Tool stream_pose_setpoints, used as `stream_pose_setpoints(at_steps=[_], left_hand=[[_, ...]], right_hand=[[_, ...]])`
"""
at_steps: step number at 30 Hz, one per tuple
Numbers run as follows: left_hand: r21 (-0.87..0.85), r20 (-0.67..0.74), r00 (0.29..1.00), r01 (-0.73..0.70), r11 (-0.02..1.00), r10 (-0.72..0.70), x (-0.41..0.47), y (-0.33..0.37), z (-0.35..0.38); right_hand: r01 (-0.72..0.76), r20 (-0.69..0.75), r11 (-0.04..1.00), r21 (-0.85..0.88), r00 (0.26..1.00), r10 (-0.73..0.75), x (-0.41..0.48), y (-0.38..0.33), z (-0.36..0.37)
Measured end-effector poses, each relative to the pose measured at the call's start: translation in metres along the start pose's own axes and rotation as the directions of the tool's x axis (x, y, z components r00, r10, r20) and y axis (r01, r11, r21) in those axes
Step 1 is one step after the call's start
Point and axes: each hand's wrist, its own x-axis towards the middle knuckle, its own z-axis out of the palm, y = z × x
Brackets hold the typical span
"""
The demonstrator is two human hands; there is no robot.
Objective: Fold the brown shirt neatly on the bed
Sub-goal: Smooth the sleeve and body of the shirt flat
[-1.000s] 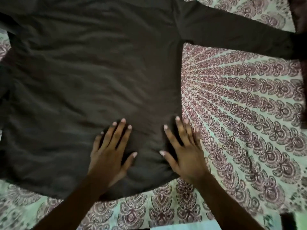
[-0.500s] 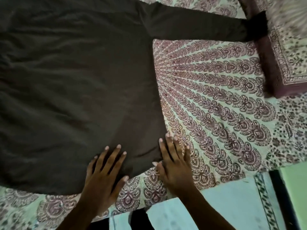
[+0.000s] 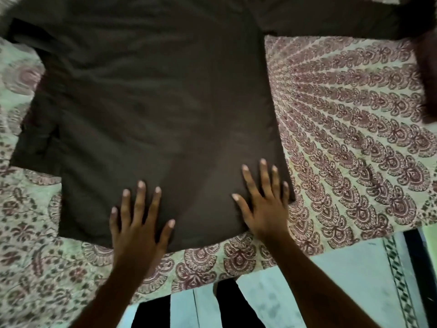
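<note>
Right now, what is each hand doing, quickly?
Left hand: open, fingers spread flat, pressing the dark brown cloth shirt near its hem.
Right hand: open, flat on the shirt's lower right corner.

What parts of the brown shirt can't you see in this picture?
- Head view, collar of the shirt: cut off by the top edge.
- Head view, end of the sleeve: dark and blurred near the right edge.
- Head view, cloth under the left hand and right hand: covered by them.
</note>
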Motion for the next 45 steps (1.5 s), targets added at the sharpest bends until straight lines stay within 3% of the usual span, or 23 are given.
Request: stream_pose_setpoints(at_steps=[4, 6, 10, 14, 18, 21, 23, 25, 27, 30, 33, 37, 38, 39, 41, 42, 43, 45], left_hand=[[0.003, 0.042, 0.997, -0.065, 0.998, 0.064, -0.019, -0.015, -0.008], [-0.037, 0.001, 0.999, -0.044, 0.998, 0.044, 0.002, -0.024, -0.022], [-0.038, -0.081, 0.997, 0.002, 0.999, -0.005, 0.046, -0.063, -0.032], [-0.016, -0.043, 0.998, -0.049, 0.999, 0.048, 0.02, -0.104, -0.014], [-0.064, 0.009, 0.997, -0.076, 0.995, 0.077, -0.024, -0.114, -0.011], [-0.111, -0.066, 0.996, -0.072, 0.991, 0.065, -0.015, -0.114, -0.024], [-0.155, -0.124, 0.982, -0.162, 0.975, 0.143, 0.01, -0.109, -0.037], [-0.131, -0.097, 0.957, -0.284, 0.95, 0.272, 0.04, -0.106, -0.044], [-0.083, -0.01, 0.946, -0.323, 0.943, 0.323, 0.063, -0.105, -0.042], [-0.045, 0.131, 0.957, -0.257, 0.965, 0.26, 0.076, -0.106, -0.037], [-0.042, 0.223, 0.941, -0.252, 0.967, 0.255, 0.08, -0.108, -0.039], [-0.059, 0.321, 0.914, -0.241, 0.969, 0.247, 0.086, -0.105, -0.046], [-0.064, 0.325, 0.913, -0.239, 0.969, 0.247, 0.087, -0.105, -0.048], [-0.066, 0.335, 0.91, -0.235, 0.97, 0.243, 0.088, -0.105, -0.049], [-0.066, 0.365, 0.899, -0.236, 0.969, 0.244, 0.089, -0.105, -0.05], [-0.068, 0.37, 0.896, -0.235, 0.97, 0.243, 0.089, -0.105, -0.051], [-0.07, 0.37, 0.897, -0.234, 0.97, 0.243, 0.089, -0.104, -0.052], [-0.068, 0.38, 0.892, -0.236, 0.969, 0.243, 0.089, -0.103, -0.054]], right_hand=[[-0.349, 0.079, 0.929, 0.124, 0.936, 0.342, -0.046, 0.001, 0.002], [-0.392, 0.048, 0.913, 0.112, 0.92, 0.389, -0.042, -0.018, 0.002], [-0.075, -0.079, 0.994, 0.082, 0.994, 0.082, 0.01, -0.085, -0.002], [0.094, -0.004, 0.992, 0.087, 0.996, -0.094, 0.053, -0.148, 0.01], [0.245, 0.102, 0.966, -0.078, 0.966, -0.237, 0.003, -0.158, 0.03], [0.387, 0.146, 0.918, -0.087, 0.916, -0.373, -0.043, -0.142, 0.033], [0.456, 0.133, 0.887, -0.072, 0.886, -0.445, -0.05, -0.137, 0.029], [0.468, 0.075, 0.881, -0.07, 0.883, -0.463, -0.031, -0.138, 0.024], [0.343, 0.018, 0.939, -0.033, 0.939, -0.342, -0.002, -0.131, 0.02], [-0.081, -0.023, 0.997, -0.002, 0.996, 0.081, 0.014, -0.095, 0.019], [-0.461, -0.032, 0.882, 0.098, 0.884, 0.466, -0.008, -0.06, 0.021], [-0.711, 0.019, 0.656, 0.252, 0.682, 0.732, -0.001, -0.07, 0.008], [-0.685, -0.037, 0.685, 0.247, 0.7, 0.713, 0.009, -0.084, 0.004], [-0.584, -0.101, 0.78, 0.224, 0.782, 0.615, 0.02, -0.1, 0.001], [-0.181, -0.114, 0.976, 0.123, 0.974, 0.195, 0.038, -0.13, 0.003], [0.012, -0.063, 0.995, 0.095, 0.998, -0.006, 0.043, -0.139, 0.007], [0.116, -0.015, 0.99, 0.075, 0.993, -0.116, 0.045, -0.14, 0.01], [0.043, -0.008, 0.998, 0.055, 0.999, -0.042, 0.037, -0.122, 0.018]])
